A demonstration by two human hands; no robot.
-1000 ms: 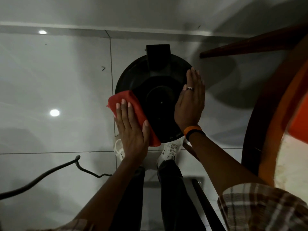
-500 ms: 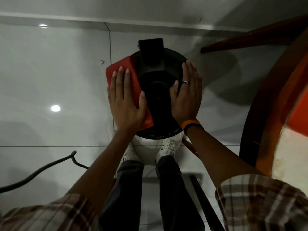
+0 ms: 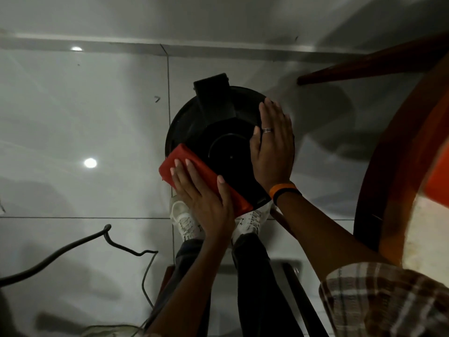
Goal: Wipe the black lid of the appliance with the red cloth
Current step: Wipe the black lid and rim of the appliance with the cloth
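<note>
The round black lid [image 3: 218,132] of the appliance sits below me, with a raised black block [image 3: 213,96] at its far side. A folded red cloth [image 3: 179,161] lies on the lid's near-left edge. My left hand [image 3: 206,198] presses flat on the cloth, fingers together and pointing up-left. My right hand [image 3: 272,147] rests flat on the lid's right side, with a ring on one finger and an orange and black band at the wrist. The lid's near edge is partly hidden by my hands.
My white shoes [image 3: 187,220] stand just below the appliance on grey floor tiles [image 3: 85,117]. A dark cable [image 3: 73,246] runs across the floor at lower left. A round wooden table [image 3: 401,154] and its leg [image 3: 364,64] fill the right side.
My left hand has slid the red cloth from the lid's far-left side back down to its near-left edge. My right hand has stayed on the lid's right side.
</note>
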